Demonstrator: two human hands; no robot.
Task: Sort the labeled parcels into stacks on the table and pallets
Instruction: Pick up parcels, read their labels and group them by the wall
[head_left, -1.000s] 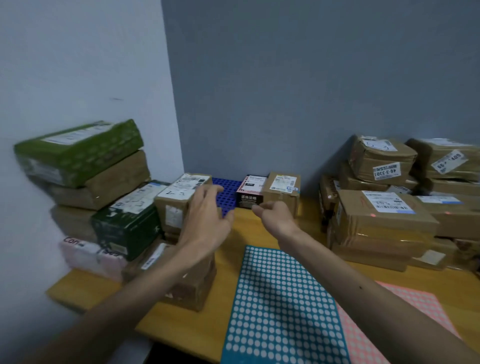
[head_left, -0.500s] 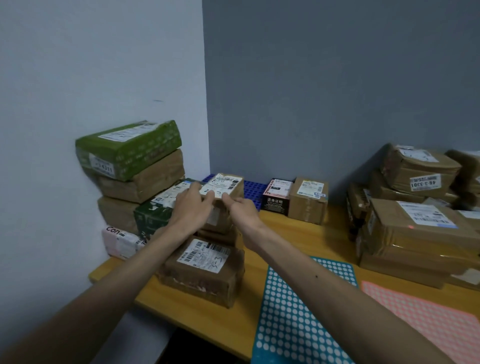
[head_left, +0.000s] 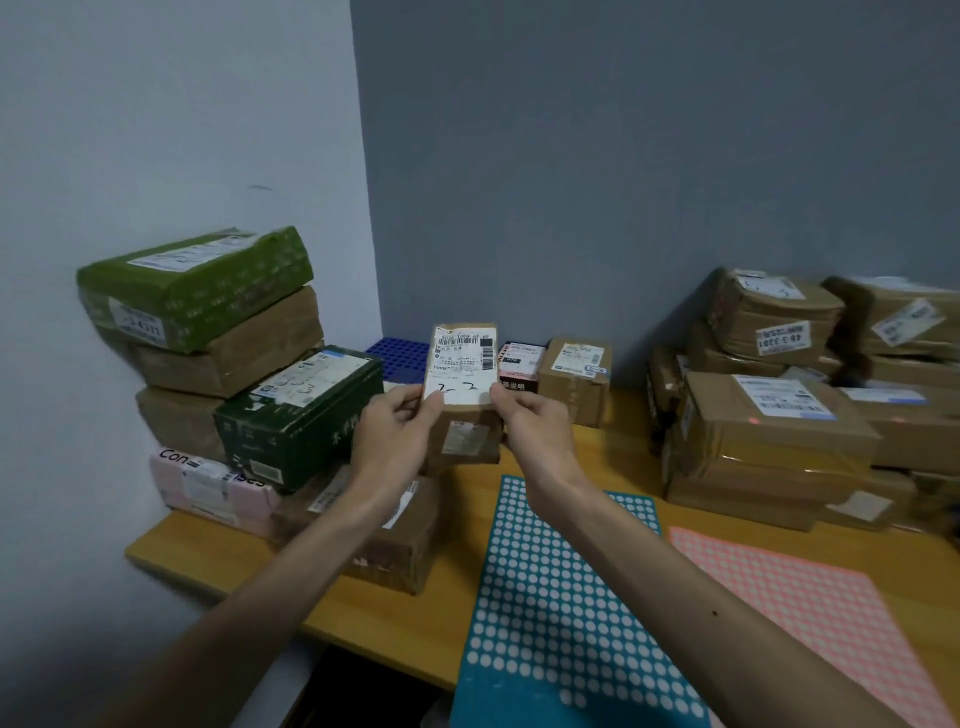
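Holding the parcel (head_left: 461, 371) up at 12 o'clock above the table (head_left: 618, 457), label facing you, you pinch its lower corners with left hand (head_left: 395, 441) and right hand (head_left: 537, 434). Reading it seems the step; next, pick its stack.

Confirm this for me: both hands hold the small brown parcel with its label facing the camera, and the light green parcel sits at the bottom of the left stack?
Not quite. The head view shows the light green parcel on top of the left stack, resting on a brown parcel. The rest is right: the left hand and right hand both hold the small brown parcel, label facing the camera.
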